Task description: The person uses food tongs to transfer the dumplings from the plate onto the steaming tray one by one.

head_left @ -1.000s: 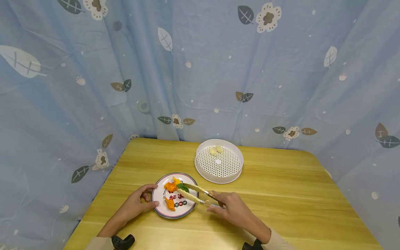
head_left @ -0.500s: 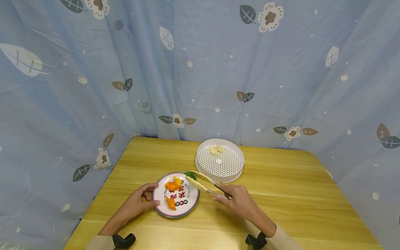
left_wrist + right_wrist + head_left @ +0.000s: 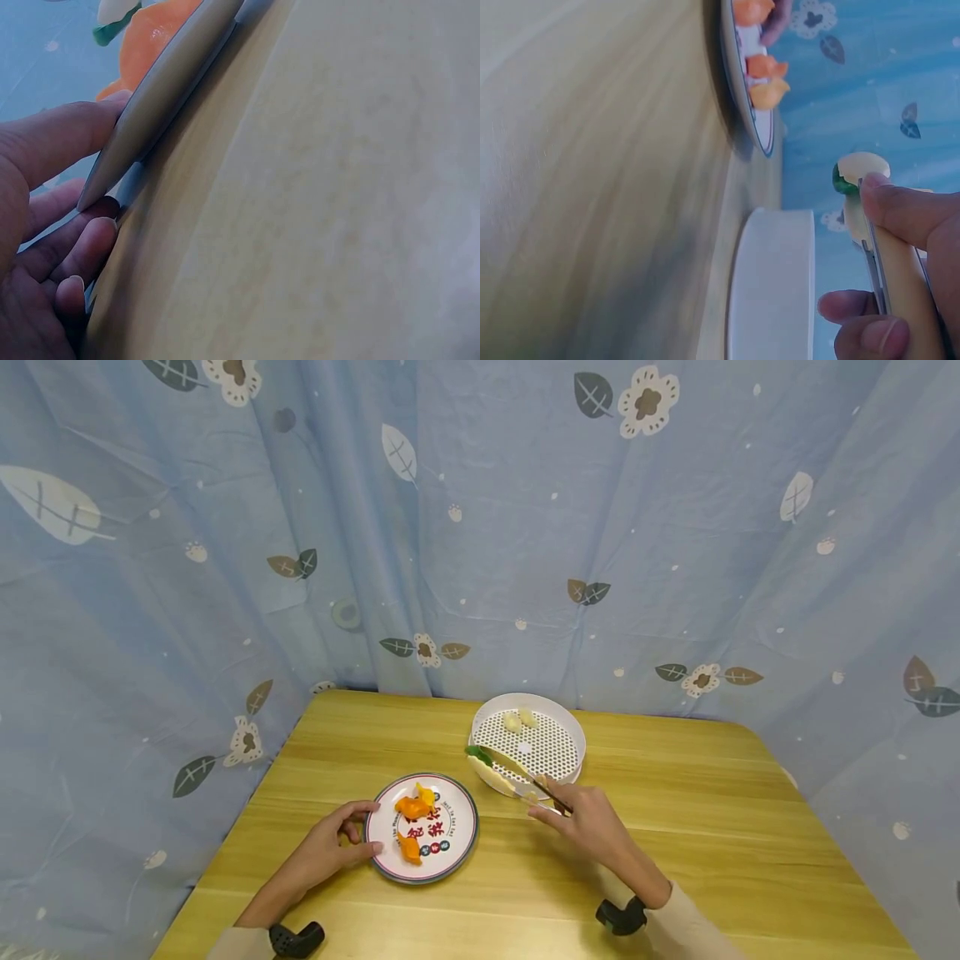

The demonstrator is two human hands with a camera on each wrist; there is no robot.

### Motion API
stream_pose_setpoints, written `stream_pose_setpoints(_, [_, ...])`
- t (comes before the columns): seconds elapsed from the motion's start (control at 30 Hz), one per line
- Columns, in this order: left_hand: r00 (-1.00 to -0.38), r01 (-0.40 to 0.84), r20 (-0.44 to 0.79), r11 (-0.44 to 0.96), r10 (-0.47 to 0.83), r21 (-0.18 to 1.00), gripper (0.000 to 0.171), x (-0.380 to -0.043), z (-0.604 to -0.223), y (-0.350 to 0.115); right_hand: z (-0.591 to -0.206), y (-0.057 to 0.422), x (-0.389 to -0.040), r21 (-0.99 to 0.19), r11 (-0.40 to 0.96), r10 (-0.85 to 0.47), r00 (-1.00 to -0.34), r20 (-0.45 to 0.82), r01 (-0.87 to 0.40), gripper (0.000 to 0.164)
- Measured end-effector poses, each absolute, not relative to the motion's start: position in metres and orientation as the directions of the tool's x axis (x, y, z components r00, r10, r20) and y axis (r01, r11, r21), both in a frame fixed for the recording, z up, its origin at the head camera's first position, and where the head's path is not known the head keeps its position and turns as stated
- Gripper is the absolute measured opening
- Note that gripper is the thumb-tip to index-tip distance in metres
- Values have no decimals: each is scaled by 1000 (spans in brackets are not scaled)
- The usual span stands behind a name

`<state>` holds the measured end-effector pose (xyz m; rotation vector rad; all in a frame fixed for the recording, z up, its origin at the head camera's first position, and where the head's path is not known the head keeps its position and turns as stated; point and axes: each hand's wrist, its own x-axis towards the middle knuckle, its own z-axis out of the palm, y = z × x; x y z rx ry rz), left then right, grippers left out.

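Observation:
My left hand (image 3: 326, 843) holds the left rim of a round white plate (image 3: 459, 831) with a dark edge. In the left wrist view the thumb lies over the rim, other fingers below. Two orange dumpling-shaped pieces (image 3: 409, 849) and a yellow one (image 3: 425, 796) lie on the plate. My right hand (image 3: 588, 818) grips metal tongs (image 3: 491, 775) with cream tips. Between the tips is a green piece (image 3: 477, 754), mostly hidden, at the left edge of a white perforated steamer basket (image 3: 551, 752); in the right wrist view it is up off the table.
Two pale dumpling-shaped pieces (image 3: 520, 719) sit toward the back of the basket. The wooden table (image 3: 675, 827) extends to the right, and a blue patterned curtain (image 3: 495, 527) hangs behind it.
My right hand has carried the green piece in the tongs off the plate, away and to the right, up to the basket's left edge. The left hand and plate have stayed put.

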<state>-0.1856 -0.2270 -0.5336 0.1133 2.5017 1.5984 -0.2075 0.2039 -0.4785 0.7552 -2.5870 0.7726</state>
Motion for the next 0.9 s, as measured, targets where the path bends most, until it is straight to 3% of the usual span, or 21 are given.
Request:
stream_pose_setpoints(0.5, [-981,-24,-100,408,167,913,61,-185,-533,-227,-478,217,-231,-461,771,-283,-884,372,-440,60])
stream_pose_setpoints(0.9, [-980,-23,-101,413,169,910,62,-186,-532,-228,-480,216,-259,-431,799,-275,-892,359,-420,59])
